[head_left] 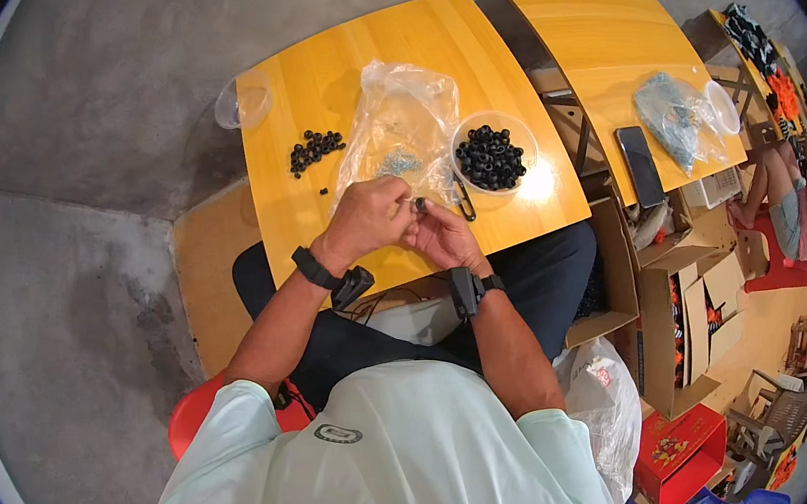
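Observation:
My left hand and my right hand meet over the near edge of a small yellow table. Between their fingertips they pinch a small black ring. Just beyond my hands lies a clear plastic bag with small bluish parts in it. To its right stands a clear bowl full of black rings. A loose pile of several black rings lies on the table to the left. A thin dark metal tool lies by the bowl.
An empty clear bowl hangs over the table's left edge. A second yellow table at the right carries a phone, a bag and a bowl. Cardboard boxes and a white bag stand on the floor at my right. Another person sits far right.

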`<action>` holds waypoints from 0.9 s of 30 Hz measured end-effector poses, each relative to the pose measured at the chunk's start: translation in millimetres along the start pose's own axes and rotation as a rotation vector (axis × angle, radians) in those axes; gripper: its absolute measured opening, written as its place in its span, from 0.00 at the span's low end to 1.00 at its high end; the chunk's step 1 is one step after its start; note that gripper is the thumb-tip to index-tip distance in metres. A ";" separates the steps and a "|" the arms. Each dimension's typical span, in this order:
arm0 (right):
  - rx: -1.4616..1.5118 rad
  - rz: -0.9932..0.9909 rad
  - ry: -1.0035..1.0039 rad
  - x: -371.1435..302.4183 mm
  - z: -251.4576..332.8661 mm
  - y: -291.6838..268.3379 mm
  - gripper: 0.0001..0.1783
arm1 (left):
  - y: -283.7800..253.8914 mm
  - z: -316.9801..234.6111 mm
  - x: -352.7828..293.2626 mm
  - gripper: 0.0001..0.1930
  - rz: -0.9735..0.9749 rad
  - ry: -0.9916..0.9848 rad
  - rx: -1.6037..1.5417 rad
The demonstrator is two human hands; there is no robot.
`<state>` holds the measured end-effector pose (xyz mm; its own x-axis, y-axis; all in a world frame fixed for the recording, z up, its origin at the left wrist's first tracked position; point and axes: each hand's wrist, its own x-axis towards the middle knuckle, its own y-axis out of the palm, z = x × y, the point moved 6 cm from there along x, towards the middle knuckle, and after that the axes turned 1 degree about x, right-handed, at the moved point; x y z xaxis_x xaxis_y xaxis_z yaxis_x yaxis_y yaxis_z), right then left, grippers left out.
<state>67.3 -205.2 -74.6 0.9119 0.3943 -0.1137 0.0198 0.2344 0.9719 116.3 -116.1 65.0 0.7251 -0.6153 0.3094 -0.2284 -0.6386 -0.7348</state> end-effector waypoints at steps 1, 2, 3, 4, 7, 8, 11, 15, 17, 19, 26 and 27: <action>-0.024 -0.036 0.000 0.5 -0.7 -2.3 0.15 | 2.8 -1.9 -0.4 0.04 0.014 0.010 0.018; -0.024 -0.036 0.000 0.8 -1.5 -2.3 0.15 | 3.7 -1.5 -0.8 0.04 0.014 0.009 0.019; -0.033 -0.043 -0.005 1.2 -1.9 -2.6 0.15 | 7.0 -0.1 -0.9 0.04 0.051 0.006 0.093; -0.041 -0.051 -0.012 1.3 -1.9 -2.9 0.15 | 10.3 0.9 -0.4 0.05 0.089 0.004 0.166; -0.112 -0.045 -0.024 1.4 -1.8 -0.4 0.15 | 10.6 2.5 2.2 0.05 0.122 -0.030 0.196; -0.110 -0.046 -0.024 0.6 -1.6 1.1 0.15 | 9.8 0.6 3.0 0.05 0.124 -0.031 0.196; -0.142 -0.064 -0.036 -0.8 0.9 2.1 0.15 | 9.9 -5.6 6.2 0.04 0.196 -0.047 0.247; -0.174 -0.066 -0.034 -0.6 0.1 1.7 0.14 | 12.6 -10.7 7.9 0.03 0.223 -0.040 0.290; -0.169 -0.063 -0.037 0.7 -1.0 6.4 0.13 | 12.5 -9.5 7.4 0.03 0.220 -0.045 0.290; -0.130 -0.099 -0.045 -0.1 -1.3 6.8 0.13 | 12.2 -8.6 6.2 0.03 0.146 -0.004 0.159; -0.115 -0.032 -0.056 -0.5 -0.6 -1.9 0.12 | 17.3 12.6 -16.6 0.08 0.096 -0.142 -0.197; -0.104 -0.031 -0.055 -0.4 -0.6 -2.0 0.12 | 22.8 21.9 -23.2 0.08 0.056 -0.215 -0.384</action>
<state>66.6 -205.3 -76.6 0.9328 0.3363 -0.1294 0.0087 0.3380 0.9411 108.5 -106.3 27.9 0.8143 -0.5692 0.1132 -0.4662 -0.7578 -0.4565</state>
